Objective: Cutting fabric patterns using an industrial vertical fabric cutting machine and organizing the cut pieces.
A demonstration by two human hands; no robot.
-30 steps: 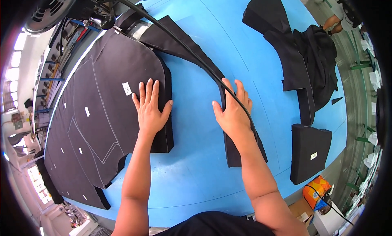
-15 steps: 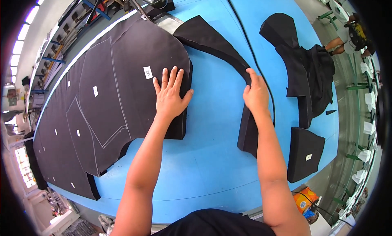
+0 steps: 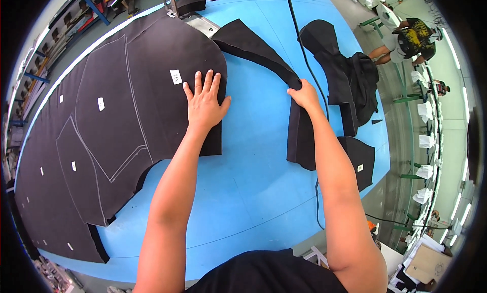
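- Black fabric in a thick stack (image 3: pixel 116 120) covers the left half of the blue table (image 3: pixel 243 191), marked with pale chalk outlines and dotted with small white tags (image 3: pixel 175 76).
- The left hand (image 3: pixel 204 103) lies flat on the right-hand edge of that stack, fingers spread and pointing far, palm pressing down; it is fully open and grasps nothing.
- Just right of it, across a strip of bare blue, a curved cut strip of black fabric (image 3: pixel 274 65) runs from the far middle of the table, bends, and drops toward the near side as a thick band.
- The right hand (image 3: pixel 304 94) sits on the bend of this strip, fingers curled over its edge; it appears to pinch the layers, though the fingertips are hidden under the cloth.
- A black cable (image 3: pixel 304 49) runs from the far edge past the right hand toward the near right.
- Farther right lies a heap of loose black pieces (image 3: pixel 350 75), and near it a smaller black cut piece (image 3: pixel 362 158) with a white tag.
- Beyond the table's far right corner, another person (image 3: pixel 411 37) sits on the floor.
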